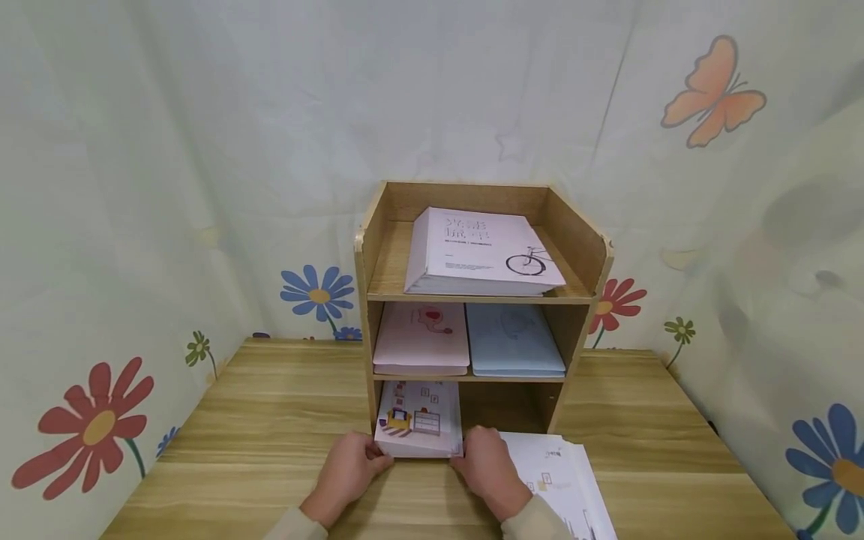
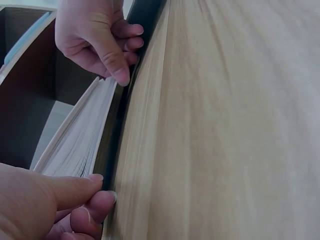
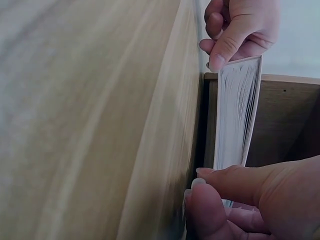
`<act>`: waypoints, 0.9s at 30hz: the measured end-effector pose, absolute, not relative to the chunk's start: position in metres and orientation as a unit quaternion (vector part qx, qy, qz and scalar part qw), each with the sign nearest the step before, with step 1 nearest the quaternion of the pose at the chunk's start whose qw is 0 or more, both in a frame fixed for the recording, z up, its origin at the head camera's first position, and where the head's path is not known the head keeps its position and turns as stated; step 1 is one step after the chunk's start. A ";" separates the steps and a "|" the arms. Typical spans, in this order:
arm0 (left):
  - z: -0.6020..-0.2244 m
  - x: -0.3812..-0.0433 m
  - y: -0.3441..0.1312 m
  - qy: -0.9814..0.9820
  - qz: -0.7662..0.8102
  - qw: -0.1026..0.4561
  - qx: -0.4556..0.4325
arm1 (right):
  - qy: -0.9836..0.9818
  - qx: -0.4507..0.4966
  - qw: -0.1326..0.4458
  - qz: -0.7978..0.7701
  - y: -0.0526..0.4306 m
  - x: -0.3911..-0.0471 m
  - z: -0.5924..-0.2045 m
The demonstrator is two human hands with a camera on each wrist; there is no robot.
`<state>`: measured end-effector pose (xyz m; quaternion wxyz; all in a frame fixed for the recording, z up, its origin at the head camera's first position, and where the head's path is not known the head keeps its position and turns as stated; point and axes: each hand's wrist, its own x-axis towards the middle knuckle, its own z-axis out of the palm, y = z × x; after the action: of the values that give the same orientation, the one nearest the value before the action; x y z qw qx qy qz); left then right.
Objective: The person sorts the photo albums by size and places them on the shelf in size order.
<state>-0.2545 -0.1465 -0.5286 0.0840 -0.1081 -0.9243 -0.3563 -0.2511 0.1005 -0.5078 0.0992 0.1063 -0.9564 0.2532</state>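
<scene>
A white book (image 1: 418, 427) with a coloured furniture drawing on its cover lies in the bottom left of a wooden desk shelf (image 1: 479, 300), its front edge at the shelf's front. My left hand (image 1: 349, 469) grips its front left corner, thumb on the page edge (image 2: 82, 130) and fingers curled. At the front right corner my right hand (image 1: 493, 469) holds it likewise, thumb against the corner (image 3: 235, 115). Next to the right hand, another white book (image 1: 563, 480) lies on the table, partly covered by that hand and sleeve.
A thick white stack (image 1: 479, 251) with a bicycle picture sits on the top level. On the middle level, a pink booklet (image 1: 421, 341) lies left of a blue booklet (image 1: 514, 341). The wood-grain table (image 1: 283, 420) extends to both sides, backed by a flowered curtain (image 1: 270, 150).
</scene>
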 end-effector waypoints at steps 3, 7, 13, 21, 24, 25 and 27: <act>-0.528 -0.255 -0.145 -0.923 -0.365 0.086 -0.091 | -0.955 0.108 0.108 0.253 0.100 -0.254 -0.510; -0.528 -0.258 -0.143 -0.922 -0.367 0.094 -0.076 | -0.956 0.110 0.114 0.249 0.100 -0.258 -0.512; -0.529 -0.260 -0.142 -0.921 -0.367 0.112 -0.072 | -0.958 0.111 0.128 0.233 0.098 -0.263 -0.511; -0.531 -0.263 -0.141 -0.923 -0.359 0.124 -0.066 | -0.957 0.112 0.142 0.224 0.097 -0.263 -0.508; -0.531 -0.263 -0.141 -0.923 -0.359 0.126 -0.066 | -0.958 0.112 0.136 0.227 0.097 -0.262 -0.506; -0.531 -0.264 -0.141 -0.922 -0.360 0.125 -0.066 | -0.958 0.112 0.134 0.227 0.098 -0.262 -0.505; -0.531 -0.264 -0.141 -0.922 -0.360 0.126 -0.067 | -0.959 0.114 0.128 0.226 0.098 -0.262 -0.503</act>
<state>-0.2636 -0.1406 -0.5306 0.1260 -0.0668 -0.9221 -0.3598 -0.2617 0.0980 -0.5031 0.1279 0.1141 -0.9588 0.2265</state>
